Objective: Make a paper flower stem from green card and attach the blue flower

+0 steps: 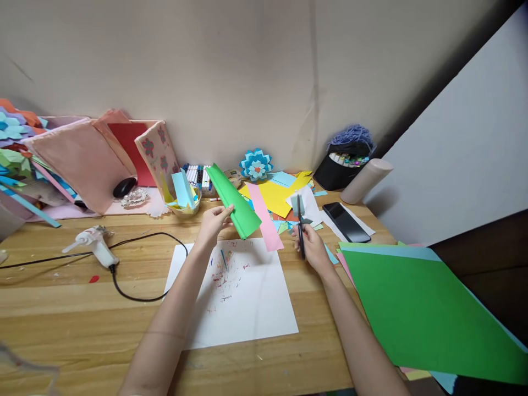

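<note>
Grasping one curved green paper between thumb and fingers, your left hand holds it over the far edge of one large white sheet. Your right hand grips one pair of scissors, blades pointing away from you. Between your hands lies one pink strip. Beyond it stands one blue paper flower. You have one phone right of the scissors and one glue gun at far left.

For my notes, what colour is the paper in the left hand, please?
The paper is green, best seen in the head view.
</note>
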`<state>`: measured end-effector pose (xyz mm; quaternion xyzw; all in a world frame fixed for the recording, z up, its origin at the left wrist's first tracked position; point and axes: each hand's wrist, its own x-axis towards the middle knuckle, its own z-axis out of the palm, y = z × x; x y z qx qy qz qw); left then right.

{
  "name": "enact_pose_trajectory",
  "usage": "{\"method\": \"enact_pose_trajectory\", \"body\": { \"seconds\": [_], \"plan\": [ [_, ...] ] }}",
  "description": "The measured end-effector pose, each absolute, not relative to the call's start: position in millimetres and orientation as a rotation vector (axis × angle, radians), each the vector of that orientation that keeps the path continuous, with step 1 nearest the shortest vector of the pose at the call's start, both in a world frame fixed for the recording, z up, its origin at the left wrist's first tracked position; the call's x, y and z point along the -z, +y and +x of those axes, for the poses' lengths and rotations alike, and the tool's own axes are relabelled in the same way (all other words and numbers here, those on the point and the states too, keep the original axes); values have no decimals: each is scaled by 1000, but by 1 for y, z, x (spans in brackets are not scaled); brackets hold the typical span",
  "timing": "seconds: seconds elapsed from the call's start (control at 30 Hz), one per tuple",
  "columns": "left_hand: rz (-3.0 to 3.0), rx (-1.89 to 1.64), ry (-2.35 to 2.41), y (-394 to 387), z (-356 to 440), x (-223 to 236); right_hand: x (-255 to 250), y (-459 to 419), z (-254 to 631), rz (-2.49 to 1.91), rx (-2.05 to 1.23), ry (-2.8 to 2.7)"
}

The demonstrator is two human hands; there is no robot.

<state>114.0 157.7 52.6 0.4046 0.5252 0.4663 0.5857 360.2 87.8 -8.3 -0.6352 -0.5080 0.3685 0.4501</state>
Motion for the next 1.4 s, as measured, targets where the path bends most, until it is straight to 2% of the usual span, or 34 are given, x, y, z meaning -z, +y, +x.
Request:
{"method": "enact_pose_trajectory", "body": {
  "seconds": [0.1, 0.23, 0.3, 0.4, 0.47, 0.6, 0.7, 0.87, 1.07, 1.17, 1.27, 1.4],
  "plan": [
    [912, -1082, 1187, 157, 115, -53, 7, 84, 353, -1430, -1204, -1158],
    [837, -1053, 1104, 158, 116, -52, -1, 79, 351, -1330, -1340, -1210],
    [823, -1032, 1069, 158, 117, -51, -2, 78, 353, -1498, -1154, -1329],
    [892, -974, 1037, 155, 120, -54, 4, 81, 358, -1884, -597, -1502],
    [978, -949, 1021, 152, 124, -57, 12, 85, 362, -2011, -335, -1562],
    [1174, -1002, 1030, 145, 135, -59, 20, 87, 368, -2001, -180, -1583],
    [1382, -1103, 1056, 134, 140, -51, 11, 84, 362, -1778, -239, -1481],
    [1778, -1057, 1200, 107, 136, -29, -45, 87, 330, -1150, -593, -1365],
    [2058, -903, 1358, 89, 133, -16, -183, 107, 303, -815, -352, -1599],
    [2108, -898, 1365, 88, 134, -15, -233, 119, 292, -692, -323, -1860],
    [2100, -867, 1379, 87, 135, -16, -247, 134, 279, -645, -437, -2174],
    [2079, -842, 1374, 88, 136, -16, -234, 148, 268, -733, -602, -2382]
  ]
}}
